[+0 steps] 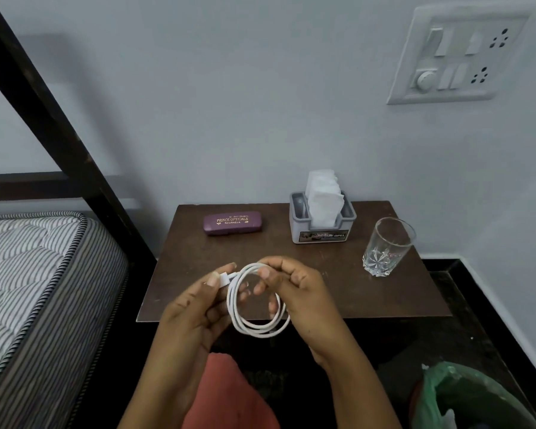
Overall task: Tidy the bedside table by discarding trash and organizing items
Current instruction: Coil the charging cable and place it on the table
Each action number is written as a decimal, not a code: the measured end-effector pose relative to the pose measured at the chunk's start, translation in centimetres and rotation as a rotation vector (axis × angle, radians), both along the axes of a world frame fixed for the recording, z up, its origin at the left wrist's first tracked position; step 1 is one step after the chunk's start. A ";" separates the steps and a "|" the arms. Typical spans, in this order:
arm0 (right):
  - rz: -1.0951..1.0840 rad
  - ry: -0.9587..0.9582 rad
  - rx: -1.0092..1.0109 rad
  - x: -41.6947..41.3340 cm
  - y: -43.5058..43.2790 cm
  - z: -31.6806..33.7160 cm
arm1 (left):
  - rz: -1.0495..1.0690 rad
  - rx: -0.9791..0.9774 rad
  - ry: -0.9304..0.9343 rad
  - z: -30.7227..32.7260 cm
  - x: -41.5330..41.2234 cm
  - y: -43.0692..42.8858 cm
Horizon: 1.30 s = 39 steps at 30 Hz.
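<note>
2 hands, L hand [195,308] & R hand [294,292], pinching coiled white cable [254,323] above bedside table [338,283].

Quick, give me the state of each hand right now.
Left hand: closed, thumb and fingers pinching the plug end of the coiled white cable.
Right hand: closed on the same coil, holding its loops.

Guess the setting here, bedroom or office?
Most likely a bedroom: a striped mattress on a dark bed frame sits beside a small brown bedside table holding a spectacle case, tissue holder and glass.
</note>
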State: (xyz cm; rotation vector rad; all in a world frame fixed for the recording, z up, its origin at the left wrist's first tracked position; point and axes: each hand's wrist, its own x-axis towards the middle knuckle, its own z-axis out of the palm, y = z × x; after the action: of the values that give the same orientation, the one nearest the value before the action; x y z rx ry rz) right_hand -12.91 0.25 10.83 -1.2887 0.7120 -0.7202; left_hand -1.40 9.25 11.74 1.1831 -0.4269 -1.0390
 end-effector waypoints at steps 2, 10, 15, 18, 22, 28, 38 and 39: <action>0.054 0.025 0.014 -0.5 -0.2 -0.2 | 0.005 0.042 -0.001 -0.2 0.6 0.4; -0.018 0.027 0.115 0.1 -0.2 -1.0 | -0.036 0.100 0.073 -0.9 1.1 0.7; -0.056 0.026 -0.045 0.4 0.0 -0.9 | -0.168 0.140 0.187 -0.9 0.4 0.6; -0.029 0.045 -0.088 0.2 0.0 -0.8 | -0.197 0.164 0.272 -1.2 1.1 1.0; 0.018 0.121 -0.122 -0.4 -0.6 -1.2 | -0.145 0.179 0.263 -1.6 2.0 1.1; 0.114 0.185 -0.137 -0.2 -0.2 -1.4 | -0.194 0.242 0.145 -1.8 1.4 0.9; 0.165 -0.045 0.335 -1.2 -1.1 -1.7 | -0.107 0.059 0.111 -2.0 0.3 0.3; 0.184 -0.033 0.319 -1.4 -1.2 -1.8 | -0.115 0.046 0.130 -2.0 0.4 0.3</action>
State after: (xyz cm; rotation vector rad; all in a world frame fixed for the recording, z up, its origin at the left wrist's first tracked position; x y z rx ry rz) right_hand -14.34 -0.93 9.07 -1.0320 0.6426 -0.4561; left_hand -1.04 9.54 9.75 1.1348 -0.3731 -1.2237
